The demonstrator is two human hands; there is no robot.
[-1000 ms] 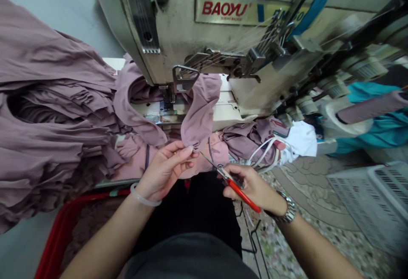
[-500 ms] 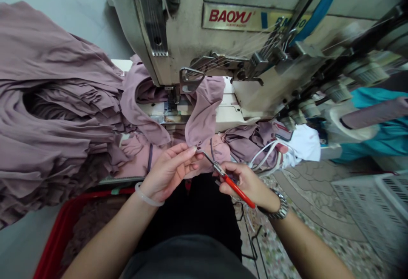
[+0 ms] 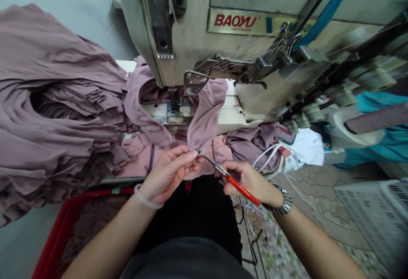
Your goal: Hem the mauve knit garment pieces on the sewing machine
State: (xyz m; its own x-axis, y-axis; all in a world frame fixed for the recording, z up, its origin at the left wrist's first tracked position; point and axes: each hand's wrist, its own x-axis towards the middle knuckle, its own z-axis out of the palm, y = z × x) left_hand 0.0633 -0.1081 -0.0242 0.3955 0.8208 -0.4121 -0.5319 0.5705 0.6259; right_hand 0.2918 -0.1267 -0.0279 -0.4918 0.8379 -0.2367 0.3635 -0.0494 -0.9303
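In the head view, my left hand [image 3: 170, 168] pinches the lower tip of a mauve fabric piece [image 3: 204, 121] between thumb and fingers. My right hand [image 3: 247, 181] is closed around a pair of red-handled scissors [image 3: 240, 189]. Their metal blades point up and left, with the tip right at my left fingertips and the fabric's end. Whether the blades are parted there is too small to tell. The mauve piece curves up under the needle area of a sewing machine [image 3: 188, 28] and back down on the left.
A large stack of mauve garments [image 3: 60, 83] lies at the left, above a red basket [image 3: 54, 232] holding cloth. Pink fabric [image 3: 134, 164] covers the front edge. White cloth [image 3: 309, 145] and a grey plastic crate [image 3: 366, 211] are at the right.
The view has shifted slightly, so the machine sits a little further right and lower. Both hands keep their grips, and the scissors' tip stays at the fabric's end.
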